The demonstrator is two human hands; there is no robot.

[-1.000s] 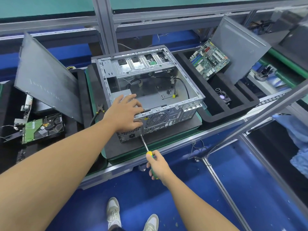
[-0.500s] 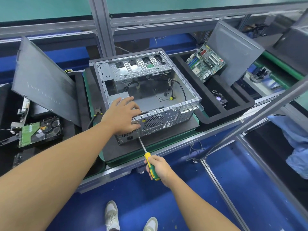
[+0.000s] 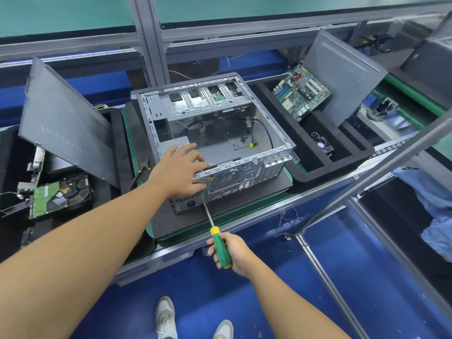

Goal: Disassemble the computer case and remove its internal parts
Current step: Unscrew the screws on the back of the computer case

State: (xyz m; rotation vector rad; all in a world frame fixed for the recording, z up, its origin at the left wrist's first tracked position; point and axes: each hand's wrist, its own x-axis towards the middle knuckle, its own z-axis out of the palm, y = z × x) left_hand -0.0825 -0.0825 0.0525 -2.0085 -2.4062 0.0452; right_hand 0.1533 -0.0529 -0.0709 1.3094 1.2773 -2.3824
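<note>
The open grey computer case [image 3: 266,133] lies on its side on a dark mat, rear panel toward me. My left hand [image 3: 177,171] rests flat on the power supply [image 3: 188,204] at the case's near left corner, fingers spread over the rear rim. My right hand [image 3: 232,252] grips the green and yellow handle of a screwdriver [image 3: 220,245]. Its shaft slants up to the rear panel just right of the power supply's socket. Loose cables [image 3: 263,128] lie inside the case.
A motherboard [image 3: 299,92] and a side panel [image 3: 342,79] lean in the black foam tray [image 3: 342,165] on the right, which also holds a small fan [image 3: 324,145]. On the left stand another panel [image 3: 63,123], a hard drive [image 3: 61,195] and pliers [image 3: 144,167]. A metal bar [image 3: 367,177] crosses diagonally at right.
The view shifted slightly as my head moved. My right hand turned the screwdriver handle, showing more of its green grip. My left hand stayed on the power supply.
</note>
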